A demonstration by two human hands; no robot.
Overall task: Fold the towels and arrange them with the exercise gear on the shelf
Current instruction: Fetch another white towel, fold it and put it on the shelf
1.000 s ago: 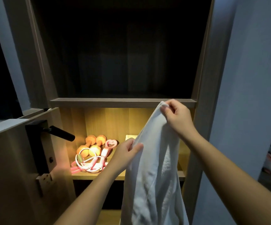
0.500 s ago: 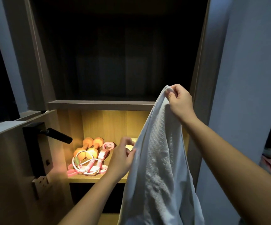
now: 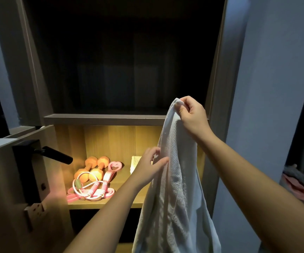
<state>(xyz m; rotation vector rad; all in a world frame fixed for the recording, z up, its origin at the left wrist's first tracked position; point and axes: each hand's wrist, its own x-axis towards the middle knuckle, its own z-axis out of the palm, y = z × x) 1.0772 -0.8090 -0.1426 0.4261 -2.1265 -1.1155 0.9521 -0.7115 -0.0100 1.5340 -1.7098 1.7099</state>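
White towel (image 3: 176, 179) hangs full length in front of shelf (image 3: 103, 204): right hand (image 3: 191, 115) pinches top corner high so it drapes flat, left hand (image 3: 150, 168) closes on side edge, likely hunting next corner. Dumbbells (image 3: 93, 168) sit left, leaving room right

No legible text, labels, brands, numbers or signs on any surface in view, none readable on the hanging white textured towel (image 3: 175, 179), none on the lit wooden shelf (image 3: 100, 204)
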